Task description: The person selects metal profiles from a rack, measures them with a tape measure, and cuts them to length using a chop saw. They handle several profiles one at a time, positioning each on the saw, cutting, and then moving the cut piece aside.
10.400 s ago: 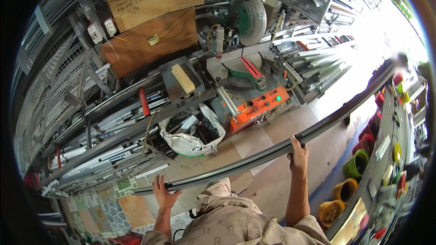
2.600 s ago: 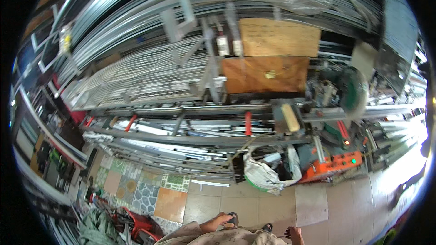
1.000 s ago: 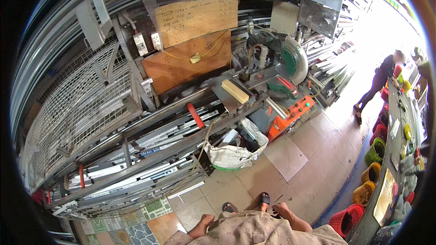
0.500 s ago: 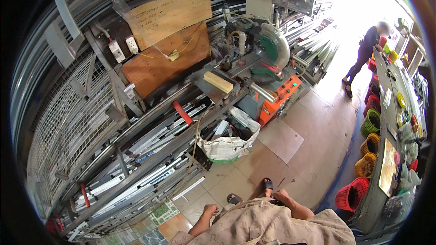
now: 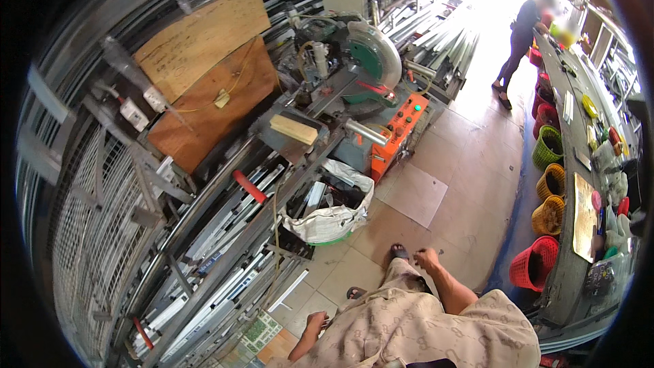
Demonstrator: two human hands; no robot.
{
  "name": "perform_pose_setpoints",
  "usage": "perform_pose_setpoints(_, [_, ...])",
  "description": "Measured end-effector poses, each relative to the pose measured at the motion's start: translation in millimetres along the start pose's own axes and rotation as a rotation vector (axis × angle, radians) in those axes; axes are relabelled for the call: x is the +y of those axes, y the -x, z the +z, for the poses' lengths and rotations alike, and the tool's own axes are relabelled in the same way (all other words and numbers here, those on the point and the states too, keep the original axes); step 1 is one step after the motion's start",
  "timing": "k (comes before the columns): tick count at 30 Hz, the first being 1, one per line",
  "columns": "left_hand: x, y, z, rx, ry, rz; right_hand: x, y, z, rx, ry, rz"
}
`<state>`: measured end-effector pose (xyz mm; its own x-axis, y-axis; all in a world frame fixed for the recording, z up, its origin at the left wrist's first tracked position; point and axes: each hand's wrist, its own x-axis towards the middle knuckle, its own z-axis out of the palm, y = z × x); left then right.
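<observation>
Your left hand [image 5: 317, 321] and right hand [image 5: 428, 259] hang loose, seemingly empty; the white sack [image 5: 328, 227] stands near-left of the saw [image 5: 373, 58], probably for offcuts [image 5: 315, 195].

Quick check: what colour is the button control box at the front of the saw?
Orange; the control box shows best in the head view.

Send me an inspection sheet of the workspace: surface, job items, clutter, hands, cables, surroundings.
Surface: tiled floor; a slim white strip lies on it.
Job's things: saw with green guard; orange control panel, green light lit.
Clutter: open white sack of mixed pieces; wooden block beside the saw.
Hands: left hand and right hand apart; no object seen in either.
Cables: yellow cable crosses the brown board.
Surroundings: another person stands by the long table; coloured baskets line its side.
</observation>
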<state>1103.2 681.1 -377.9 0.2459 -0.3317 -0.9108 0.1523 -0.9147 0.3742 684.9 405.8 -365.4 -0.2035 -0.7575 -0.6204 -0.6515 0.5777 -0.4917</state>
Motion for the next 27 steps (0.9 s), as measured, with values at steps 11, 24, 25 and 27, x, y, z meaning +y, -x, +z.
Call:
perform_pose_setpoints(11, [99.0, -28.7, 46.1, 0.048, 0.011, -0.031, -281.6, -200.9, -163.9, 0.495, -0.103, -0.605])
perform_pose_setpoints(24, [445.8, 49.7, 131.5, 0.463, 0.023, 0.644, -431.0, -443.7, -184.5, 0.408, 0.357, -0.523])
perform_pose_setpoints(25, [473.7, 57.7, 131.9, 0.471, -0.011, 0.673, -428.0, -444.7, -181.5, 0.438, 0.329, -0.535])
perform_pose_setpoints(27, [522.4, 73.4, 130.2, 0.488, -0.067, 0.715, -423.9, -444.8, -179.9, 0.520, 0.256, -0.533])
